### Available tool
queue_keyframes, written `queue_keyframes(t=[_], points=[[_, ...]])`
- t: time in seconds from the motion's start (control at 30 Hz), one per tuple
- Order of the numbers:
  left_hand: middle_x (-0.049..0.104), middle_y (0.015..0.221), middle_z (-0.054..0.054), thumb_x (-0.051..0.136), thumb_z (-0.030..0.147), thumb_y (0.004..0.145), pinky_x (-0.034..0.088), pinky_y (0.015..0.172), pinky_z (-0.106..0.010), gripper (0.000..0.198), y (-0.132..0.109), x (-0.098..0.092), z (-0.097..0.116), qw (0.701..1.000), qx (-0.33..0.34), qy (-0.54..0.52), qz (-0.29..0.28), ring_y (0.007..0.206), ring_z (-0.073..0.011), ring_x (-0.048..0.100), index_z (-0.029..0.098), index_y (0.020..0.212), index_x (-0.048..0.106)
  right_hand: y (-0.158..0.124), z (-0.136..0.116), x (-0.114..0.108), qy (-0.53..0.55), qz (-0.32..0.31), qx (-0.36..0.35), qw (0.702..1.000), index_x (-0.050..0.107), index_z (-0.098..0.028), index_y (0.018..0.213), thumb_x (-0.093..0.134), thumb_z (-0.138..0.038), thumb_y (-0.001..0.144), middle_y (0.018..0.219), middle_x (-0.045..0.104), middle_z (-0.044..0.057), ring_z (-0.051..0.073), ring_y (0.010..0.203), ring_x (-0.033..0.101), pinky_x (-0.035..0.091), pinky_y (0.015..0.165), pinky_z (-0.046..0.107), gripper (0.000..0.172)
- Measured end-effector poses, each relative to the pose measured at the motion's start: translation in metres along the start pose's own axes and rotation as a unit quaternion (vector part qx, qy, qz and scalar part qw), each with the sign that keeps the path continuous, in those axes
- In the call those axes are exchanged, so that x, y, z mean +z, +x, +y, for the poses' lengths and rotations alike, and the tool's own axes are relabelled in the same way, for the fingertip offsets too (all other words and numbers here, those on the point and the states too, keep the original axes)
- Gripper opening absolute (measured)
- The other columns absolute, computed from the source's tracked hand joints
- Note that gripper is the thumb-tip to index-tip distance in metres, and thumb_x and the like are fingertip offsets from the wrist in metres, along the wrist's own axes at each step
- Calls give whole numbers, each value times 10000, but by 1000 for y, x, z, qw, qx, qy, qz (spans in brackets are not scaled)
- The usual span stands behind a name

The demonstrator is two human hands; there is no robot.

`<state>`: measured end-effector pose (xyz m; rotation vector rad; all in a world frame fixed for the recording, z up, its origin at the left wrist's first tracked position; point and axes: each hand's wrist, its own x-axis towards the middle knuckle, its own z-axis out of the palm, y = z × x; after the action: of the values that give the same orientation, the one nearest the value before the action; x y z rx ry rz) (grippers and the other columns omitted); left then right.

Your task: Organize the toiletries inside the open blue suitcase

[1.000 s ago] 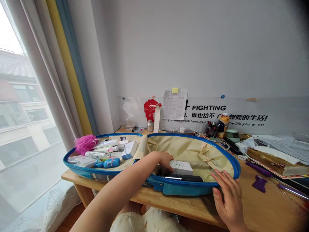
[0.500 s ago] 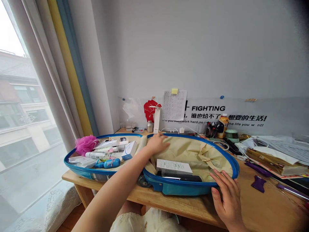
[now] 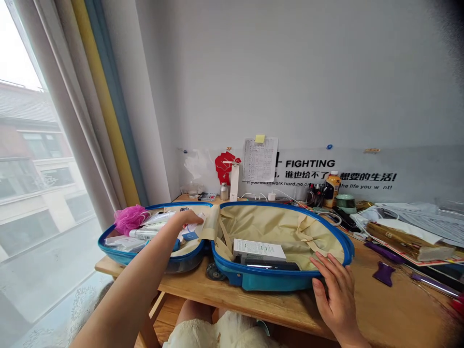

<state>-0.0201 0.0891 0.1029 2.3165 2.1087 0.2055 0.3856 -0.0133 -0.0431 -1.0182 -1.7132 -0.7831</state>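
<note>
An open blue suitcase (image 3: 275, 282) with beige lining lies on a wooden desk (image 3: 253, 304). My left hand (image 3: 187, 218) reaches into its left half, over a white and blue box (image 3: 191, 234) among tubes and bottles; the fingers curl down, and what they grip is hidden. My right hand (image 3: 335, 295) rests flat with fingers spread on the front rim of the right half. That half holds a white box (image 3: 258, 249) and a flat black item (image 3: 271, 265).
A pink bath pouf (image 3: 129, 218) sits at the left end of the case. Papers, a book (image 3: 402, 237), purple tools (image 3: 382, 273), a drink bottle (image 3: 330, 188) and cables crowd the desk's right and back. Curtains and a window stand at left.
My left hand let go of the white box in the right half, rose to the hinge, then crossed into the left half. The right hand stayed on the rim.
</note>
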Motion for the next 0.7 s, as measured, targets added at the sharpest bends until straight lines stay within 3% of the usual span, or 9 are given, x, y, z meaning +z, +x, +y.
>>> queue_keyframes(t=[0.1, 0.17, 0.23, 0.33, 0.43, 0.53, 0.6, 0.7], points=[[627, 1116, -83, 571, 405, 906, 541, 815, -389, 361, -1, -13, 14, 997, -73, -20, 8, 955, -197, 627, 159, 1169, 574, 0, 0, 1, 0, 1, -2, 1000, 524, -209, 1233, 362, -296, 951, 1200, 611, 110, 271, 1276, 469, 300, 1078, 456, 336], [609, 1192, -142, 548, 425, 904, 504, 881, -433, 450, 1, -23, 33, 995, -81, -41, 46, 1066, -270, 607, 153, 1261, 521, 0, 0, 1, 0, 1, -1, 1000, 527, -208, 1226, 362, -297, 951, 1199, 610, 111, 271, 1270, 473, 297, 1080, 457, 333], [550, 1298, -191, 536, 434, 893, 440, 971, -452, 584, 2, -30, 62, 993, -37, -69, 89, 1211, -331, 526, 149, 1384, 398, -1, 1, 1, -1, 2, 3, 1000, 525, -217, 1228, 363, -300, 949, 1200, 611, 107, 270, 1257, 485, 301, 1076, 460, 334], [499, 1369, -163, 573, 415, 873, 391, 1039, -397, 713, 3, -31, 123, 982, 98, -117, 110, 1278, -279, 475, 200, 1468, 244, -2, 1, 1, -4, 1, 4, 1000, 521, -220, 1233, 359, -298, 948, 1199, 612, 107, 267, 1244, 495, 307, 1073, 462, 337], [548, 1317, -116, 666, 426, 814, 424, 1005, -350, 746, 0, -18, 190, 960, 223, -152, 71, 1218, -242, 527, 241, 1442, 308, -5, 2, 2, -4, -4, 7, 1000, 514, -221, 1242, 361, -300, 946, 1205, 612, 107, 270, 1252, 490, 307, 1073, 471, 342], [581, 1264, -109, 677, 450, 805, 449, 973, -342, 726, -2, 4, 241, 934, 311, -175, 26, 1191, -240, 548, 237, 1417, 350, -7, 3, 3, 0, -5, 14, 1000, 517, -229, 1241, 366, -300, 942, 1209, 613, 102, 268, 1254, 494, 301, 1080, 475, 343], [566, 1276, -122, 654, 472, 819, 443, 979, -340, 731, 0, 20, 262, 925, 336, -177, -6, 1213, -243, 533, 224, 1423, 327, -8, 3, 3, 1, -5, 15, 1000, 525, -226, 1237, 369, -295, 942, 1210, 612, 102, 263, 1259, 492, 292, 1089, 471, 341], [522, 1321, -127, 638, 508, 817, 427, 999, -372, 771, 6, 42, 275, 929, 332, -156, -58, 1258, -268, 496, 243, 1439, 269, -6, 2, 2, 1, -7, 8, 1000, 523, -217, 1242, 365, -289, 947, 1217, 608, 105, 260, 1281, 472, 283, 1096, 464, 342]])
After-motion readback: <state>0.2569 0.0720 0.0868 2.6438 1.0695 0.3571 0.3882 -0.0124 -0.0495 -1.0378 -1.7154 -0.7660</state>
